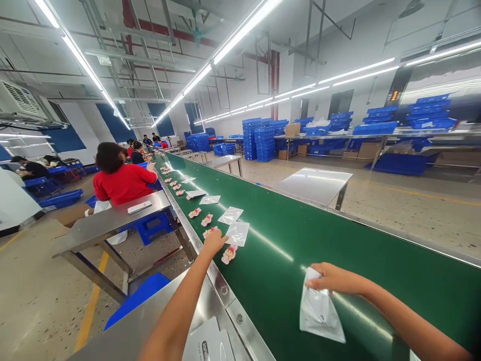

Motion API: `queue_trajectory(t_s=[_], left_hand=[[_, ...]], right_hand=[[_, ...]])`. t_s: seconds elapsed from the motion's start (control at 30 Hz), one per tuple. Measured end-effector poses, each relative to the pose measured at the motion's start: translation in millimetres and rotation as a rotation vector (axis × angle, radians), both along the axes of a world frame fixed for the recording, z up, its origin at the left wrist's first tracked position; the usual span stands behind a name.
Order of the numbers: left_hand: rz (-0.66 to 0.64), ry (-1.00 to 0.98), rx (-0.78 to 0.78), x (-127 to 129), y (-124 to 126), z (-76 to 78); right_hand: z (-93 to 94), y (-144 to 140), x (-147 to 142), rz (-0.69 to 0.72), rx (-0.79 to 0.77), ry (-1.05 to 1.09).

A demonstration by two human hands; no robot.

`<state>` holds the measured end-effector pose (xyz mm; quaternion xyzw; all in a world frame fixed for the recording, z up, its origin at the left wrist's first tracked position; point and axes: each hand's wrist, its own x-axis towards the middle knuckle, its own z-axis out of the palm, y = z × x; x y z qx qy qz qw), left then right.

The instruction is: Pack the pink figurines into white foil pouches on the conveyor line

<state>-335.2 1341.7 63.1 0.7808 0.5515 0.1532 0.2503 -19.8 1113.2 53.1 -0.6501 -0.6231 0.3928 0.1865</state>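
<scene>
My left hand (213, 242) reaches out over the near edge of the green conveyor belt (300, 235) and rests on a small pink toy figure (209, 232). Another pink figure (228, 254) lies just to the right of that hand, beside a clear plastic bag (238, 233). My right hand (330, 279) hovers above the belt closer to me and pinches the top of a white plastic bag (319, 313) that hangs down from it. More figures and clear bags lie in a row further up the belt.
A person in a red shirt (122, 181) sits at a steel side table (112, 220) on the left, with others beyond. A steel ledge (180, 321) with white packets lies below me. Blue crates (263, 138) stack at the back; another steel table (313, 184) stands right of the belt.
</scene>
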Motion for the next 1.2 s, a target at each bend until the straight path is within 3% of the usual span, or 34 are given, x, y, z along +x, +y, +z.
queue_trajectory(t_s=[0.07,0.13,0.23,0.3,0.37,0.43,0.53,0.77,0.93,1.03,1.1,1.13,1.2], left_hand=[[0.075,0.077,0.003,4.8,21.0,-16.7],[0.113,0.124,-0.009,10.3,30.3,-32.4],[0.117,0.138,-0.066,16.5,33.5,-45.7],[0.105,0.112,-0.122,19.1,32.1,-45.9],[0.088,0.049,-0.184,20.7,28.2,-40.1],[0.065,-0.055,-0.243,20.1,21.7,-29.7],[0.036,-0.254,-0.325,12.5,9.9,-9.4],[0.052,-0.64,-0.493,-19.4,-18.5,25.3],[0.028,-0.753,-0.484,-36.6,-50.8,39.2],[-0.204,-0.842,-0.4,-47.1,-75.1,42.6],[-0.423,-0.811,-0.482,-49.2,-91.8,36.3],[-0.474,-0.776,-0.556,-48.6,-99.5,30.1],[-0.418,-0.746,-0.668,-46.3,-112.4,13.5]], right_hand=[[-5.7,2.2,24.1,-0.035,-0.041,-0.168],[-3.5,6.3,33.4,-0.115,0.04,-0.369],[4.4,25.4,14.8,-0.163,0.235,-0.569],[4.8,49.1,-16.1,-0.043,0.406,-0.58],[0.5,77.6,-54.7,0.12,0.582,-0.571],[-4.4,104.9,-92.6,0.204,0.745,-0.624],[-3.5,132.6,-133.9,0.268,0.859,-0.63],[27.6,132.3,-157.6,0.254,0.94,-0.493],[44.5,108.4,-158.2,0.227,0.846,-0.278],[53.4,92.2,-157.8,0.187,0.744,-0.14],[56.2,84.3,-158.3,0.184,0.623,0.046],[55.4,82.1,-158.4,0.185,0.549,0.137],[47.9,81.9,-157.2,0.167,0.403,0.234]])
